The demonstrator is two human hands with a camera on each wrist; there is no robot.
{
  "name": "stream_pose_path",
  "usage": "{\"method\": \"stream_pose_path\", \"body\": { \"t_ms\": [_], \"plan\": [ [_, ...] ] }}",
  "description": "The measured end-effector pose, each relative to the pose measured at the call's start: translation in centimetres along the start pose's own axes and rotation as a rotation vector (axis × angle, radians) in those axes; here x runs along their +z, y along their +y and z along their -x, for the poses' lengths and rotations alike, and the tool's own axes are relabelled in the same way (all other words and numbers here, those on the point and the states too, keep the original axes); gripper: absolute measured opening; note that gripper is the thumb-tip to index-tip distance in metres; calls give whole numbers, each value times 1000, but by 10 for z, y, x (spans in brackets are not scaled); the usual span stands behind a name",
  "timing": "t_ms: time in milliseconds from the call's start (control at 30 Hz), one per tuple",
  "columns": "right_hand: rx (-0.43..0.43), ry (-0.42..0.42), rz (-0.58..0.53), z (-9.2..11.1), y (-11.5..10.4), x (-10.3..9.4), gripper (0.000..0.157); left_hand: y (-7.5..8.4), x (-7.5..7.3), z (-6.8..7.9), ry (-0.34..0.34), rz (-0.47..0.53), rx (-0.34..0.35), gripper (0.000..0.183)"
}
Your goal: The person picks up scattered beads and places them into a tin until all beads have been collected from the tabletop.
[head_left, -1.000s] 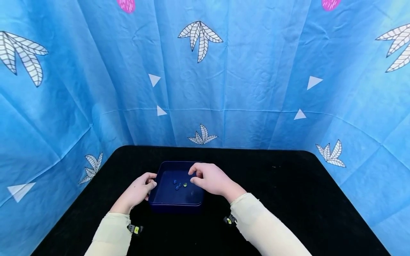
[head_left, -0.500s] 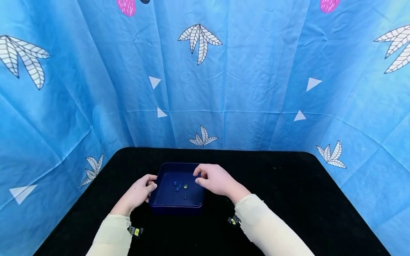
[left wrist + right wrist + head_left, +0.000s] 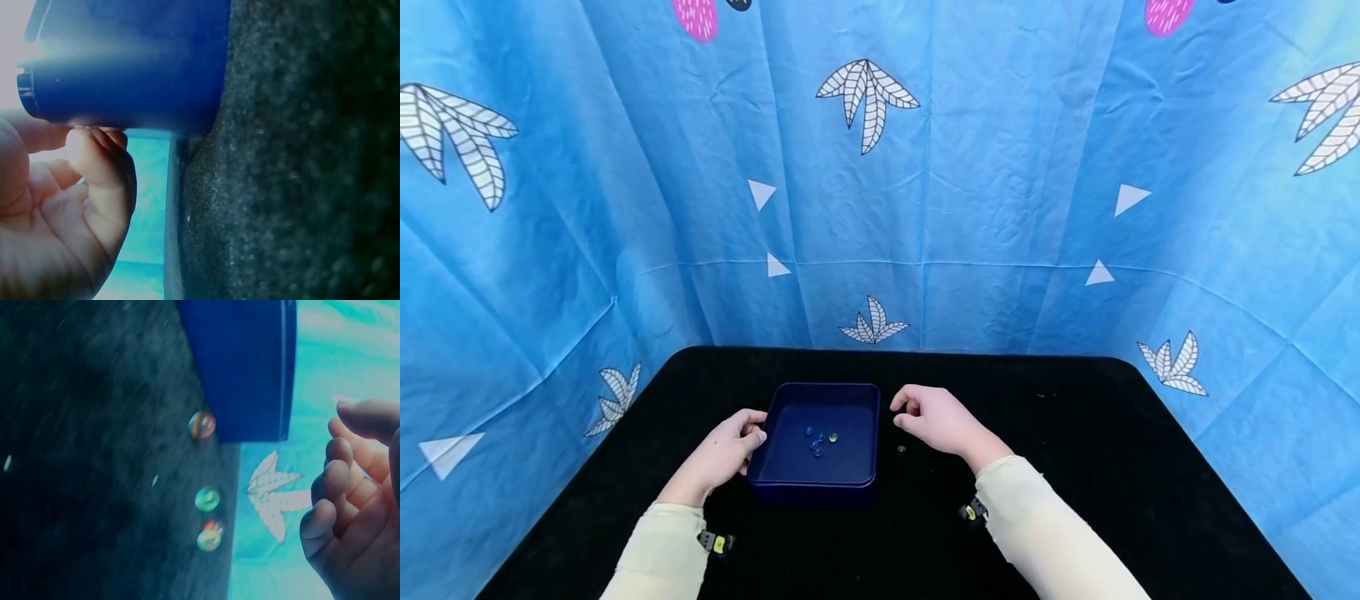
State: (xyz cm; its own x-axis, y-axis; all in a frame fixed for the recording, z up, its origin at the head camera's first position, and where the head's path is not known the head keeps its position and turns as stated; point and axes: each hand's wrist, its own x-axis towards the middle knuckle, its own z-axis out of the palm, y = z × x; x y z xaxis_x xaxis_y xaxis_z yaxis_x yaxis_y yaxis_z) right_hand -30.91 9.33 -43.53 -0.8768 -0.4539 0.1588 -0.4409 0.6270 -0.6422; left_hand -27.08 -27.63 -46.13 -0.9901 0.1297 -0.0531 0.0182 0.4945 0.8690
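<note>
Several small glass marbles lie inside a dark blue square box (image 3: 850, 467), among them a yellow-green marble (image 3: 833, 437). My left hand (image 3: 730, 446) holds the box at its left wall, with bent fingers against the outside in the left wrist view. Beyond the box's right wall, my right hand (image 3: 936, 421) hovers over the table with loosely bent fingers and nothing between them. Below it in the right wrist view are a reddish-brown marble (image 3: 202, 425) close to the box, a green marble (image 3: 207, 499) and more marbles beside it.
The table (image 3: 1037, 483) has a black cloth top, with small white specks near the marbles. A blue patterned curtain (image 3: 1000, 208) hangs behind it and along both sides.
My right hand has moved right, from over the box to outside its right wall. A marble that appeared near the box's front has rolled left towards the others. My left hand stays put.
</note>
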Motion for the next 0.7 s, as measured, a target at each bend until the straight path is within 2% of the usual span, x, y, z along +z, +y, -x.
{"method": "stream_pose_path", "body": {
  "t_ms": [233,433,700],
  "plan": [
    [46,-3,-24,2,16,-2,16,0,1,-1,7,-4,-4,41],
    [118,-30,33,0,29,1,14,1,0,-1,3,-2,-3,42],
    [151,-73,99,1,38,10,14,0,-1,-1,1,-14,0,42]
  ]
}}
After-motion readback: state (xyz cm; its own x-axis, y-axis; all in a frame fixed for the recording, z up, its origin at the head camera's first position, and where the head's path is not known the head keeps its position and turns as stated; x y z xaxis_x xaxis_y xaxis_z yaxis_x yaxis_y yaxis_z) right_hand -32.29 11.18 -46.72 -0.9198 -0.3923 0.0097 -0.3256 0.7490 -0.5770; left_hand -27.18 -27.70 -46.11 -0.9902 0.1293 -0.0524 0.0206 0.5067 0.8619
